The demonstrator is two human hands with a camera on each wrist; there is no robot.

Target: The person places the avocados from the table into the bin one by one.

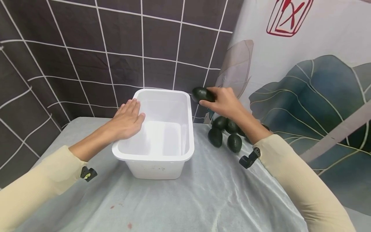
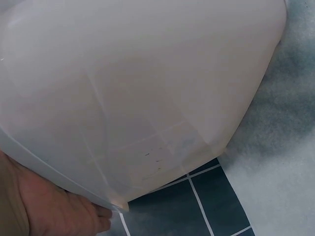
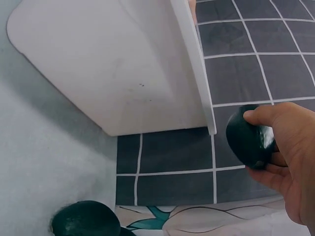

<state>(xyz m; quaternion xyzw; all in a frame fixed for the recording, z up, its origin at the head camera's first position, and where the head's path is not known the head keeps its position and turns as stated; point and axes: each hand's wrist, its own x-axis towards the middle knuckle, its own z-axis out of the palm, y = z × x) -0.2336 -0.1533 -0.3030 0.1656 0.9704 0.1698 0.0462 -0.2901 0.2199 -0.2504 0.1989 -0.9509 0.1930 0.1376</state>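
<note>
A white plastic tub (image 1: 162,158) stands on the cloth-covered table, its inside bare in the head view. My left hand (image 1: 128,120) rests on the tub's left rim with straight fingers; the left wrist view shows the same hand (image 2: 54,206) against the tub's edge (image 2: 147,98). My right hand (image 1: 224,100) grips a dark green avocado (image 1: 200,94) in the air, just right of the tub's far right corner. In the right wrist view, thumb and fingers pinch that avocado (image 3: 246,137) from two sides, apart from the tub.
Several more avocados (image 1: 234,143) lie in a group on the table right of the tub, partly hidden under my right forearm. A dark tiled-pattern backdrop (image 1: 121,64) rises behind the table, with a leaf-patterned curtain (image 1: 307,106) to the right. Grey cloth (image 1: 174,206) covers the table.
</note>
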